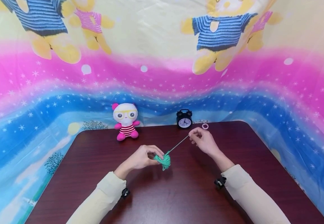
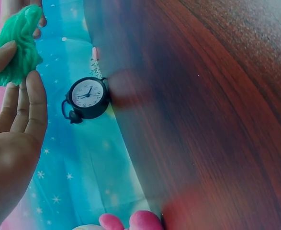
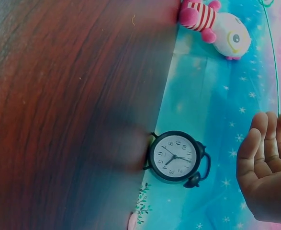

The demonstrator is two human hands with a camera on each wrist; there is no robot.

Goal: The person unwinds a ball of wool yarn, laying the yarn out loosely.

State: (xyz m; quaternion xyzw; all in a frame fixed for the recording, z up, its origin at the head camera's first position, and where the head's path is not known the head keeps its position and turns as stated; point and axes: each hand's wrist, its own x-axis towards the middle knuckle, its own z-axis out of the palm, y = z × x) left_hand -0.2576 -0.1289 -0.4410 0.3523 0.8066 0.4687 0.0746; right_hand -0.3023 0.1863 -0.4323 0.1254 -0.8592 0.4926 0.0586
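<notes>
From my remote seat I see the left hand (image 1: 142, 157) pinching a bundle of green yarn (image 1: 164, 161) between thumb and fingers. The right hand (image 1: 204, 141) pinches a strand (image 1: 178, 144) of it between thumb and fingertips, its other fingers loosely curved. I read the bundle as raised over the middle of the table (image 1: 192, 193), well in from both side edges; the right hand is nearer the far edge, close to the alarm clock (image 1: 184, 119) and a pink ring (image 1: 205, 126). The doll (image 1: 126, 121) sits beyond the left hand. The straight strand slants away rightward; the bundle's loops droop toward me, its long axis unclear.
</notes>
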